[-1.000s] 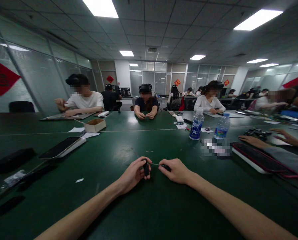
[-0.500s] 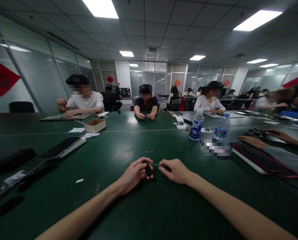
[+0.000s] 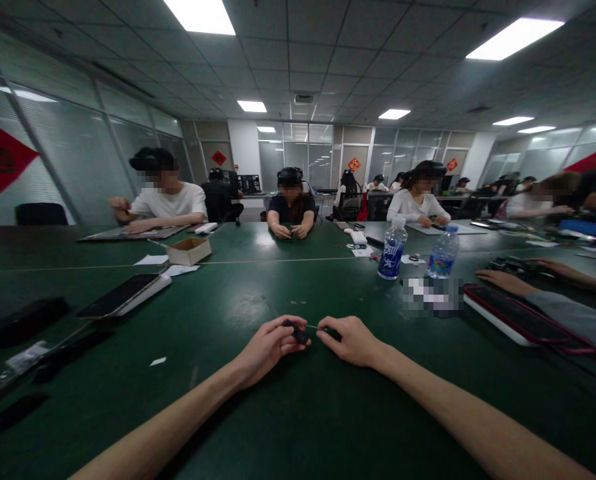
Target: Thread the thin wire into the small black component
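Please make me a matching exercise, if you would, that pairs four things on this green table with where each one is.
Things:
1. Small black part
2. Thin wire
3. Cardboard box
4. Water bottle with a blue label

Places:
A. Standing upright, right of the hands
B. Pinched in the right hand
C. Gripped in the left hand
D. Beside white paper slips, left of the hands

Right pairs: 1-C, 2-B, 3-D, 4-A
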The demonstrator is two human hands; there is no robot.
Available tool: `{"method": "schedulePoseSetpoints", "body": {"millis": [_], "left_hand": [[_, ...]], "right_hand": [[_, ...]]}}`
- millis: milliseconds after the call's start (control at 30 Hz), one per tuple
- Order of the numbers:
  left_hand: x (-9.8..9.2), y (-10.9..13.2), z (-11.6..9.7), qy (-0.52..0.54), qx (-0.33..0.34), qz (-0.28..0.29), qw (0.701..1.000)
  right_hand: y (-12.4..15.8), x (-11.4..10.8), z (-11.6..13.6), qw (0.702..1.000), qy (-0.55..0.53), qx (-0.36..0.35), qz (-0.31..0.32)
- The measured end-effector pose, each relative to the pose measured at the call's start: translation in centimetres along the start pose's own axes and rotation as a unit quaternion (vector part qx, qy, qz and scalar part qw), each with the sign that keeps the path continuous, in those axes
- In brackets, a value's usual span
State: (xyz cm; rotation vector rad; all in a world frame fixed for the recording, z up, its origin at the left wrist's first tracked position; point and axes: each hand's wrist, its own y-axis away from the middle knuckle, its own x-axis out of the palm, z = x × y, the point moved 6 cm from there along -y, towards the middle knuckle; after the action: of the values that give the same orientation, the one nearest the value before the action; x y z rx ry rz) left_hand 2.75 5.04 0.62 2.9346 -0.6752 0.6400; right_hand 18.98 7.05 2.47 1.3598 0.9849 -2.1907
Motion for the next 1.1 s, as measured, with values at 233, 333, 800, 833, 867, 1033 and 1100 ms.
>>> {"method": "schedulePoseSetpoints", "body": {"millis": [233,333,800,833,867,1033,1100], "left_hand": [[-0.4,-0.2,0.2,-0.018,0.005,-0.02,1.0],[-0.4,-0.2,0.3,-0.036,-0.011,-0.016,0.999],[-0.9,-0.1,0.4,-0.145,0.002,-0.027,0.989],[-0.9,-0.1,0.4,-0.144,0.004,-0.029,0.989],[-0.9,-0.1,0.3,-0.143,0.005,-0.031,0.989],[-0.8,-0.1,0.2,-0.131,0.014,-0.031,0.991],[-0.8,-0.2,0.3,-0.117,0.014,-0.028,0.993]], "right_hand": [[0.0,-0.2,-0.5,0.999,-0.009,0.042,-0.021],[0.0,-0.4,-0.8,0.997,-0.018,0.063,-0.034],[0.1,-0.6,-0.8,0.996,-0.026,0.074,-0.042],[0.1,-0.6,-0.8,0.996,-0.026,0.073,-0.039],[0.1,-0.6,-0.8,0.996,-0.026,0.073,-0.035],[0.1,-0.7,-0.8,0.996,-0.004,0.072,-0.045],[0.1,-0.6,-0.9,0.996,0.001,0.072,-0.047]]}}
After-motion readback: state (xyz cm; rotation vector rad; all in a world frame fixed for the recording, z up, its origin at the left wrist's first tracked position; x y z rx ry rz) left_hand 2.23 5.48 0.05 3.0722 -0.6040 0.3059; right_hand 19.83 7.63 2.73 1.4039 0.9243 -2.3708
